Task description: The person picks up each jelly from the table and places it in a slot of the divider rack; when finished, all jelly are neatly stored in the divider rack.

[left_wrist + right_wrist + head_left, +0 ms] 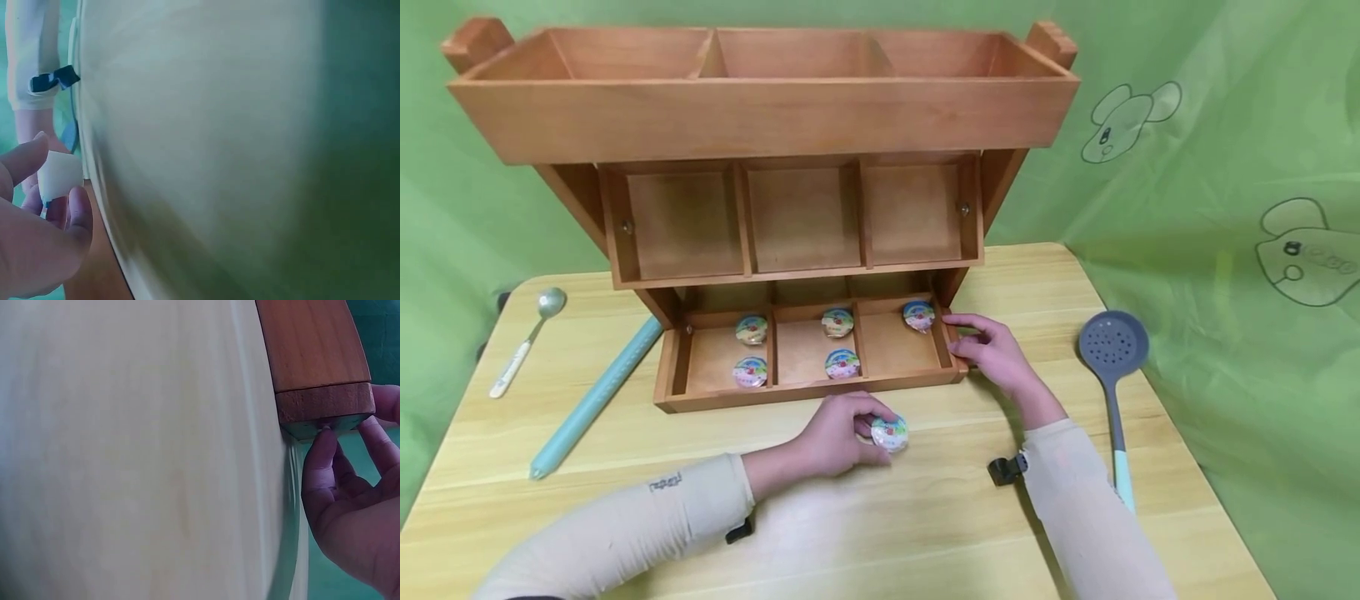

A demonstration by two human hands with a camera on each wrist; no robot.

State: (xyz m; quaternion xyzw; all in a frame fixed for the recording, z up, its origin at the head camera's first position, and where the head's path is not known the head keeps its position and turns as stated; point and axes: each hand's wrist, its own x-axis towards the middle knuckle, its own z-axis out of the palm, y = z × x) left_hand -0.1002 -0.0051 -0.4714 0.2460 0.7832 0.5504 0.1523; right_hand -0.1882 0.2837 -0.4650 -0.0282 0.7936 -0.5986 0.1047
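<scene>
My left hand holds a small jelly cup between thumb and fingers, above the table in front of the wooden rack. The cup's printed lid faces the head camera; its white side shows in the left wrist view. At the right end of the rack's bottom tray, my right hand touches the end panel with thumb and fingertips. Similar jelly cups lie in that tray: two in the left compartment, two in the middle, and one at the back of the right one.
The rack's upper tray and middle tray have three compartments each. Left of the rack lie a spoon and a long teal stick-like thing. A grey skimmer lies on the right. Green cloth hangs behind the table.
</scene>
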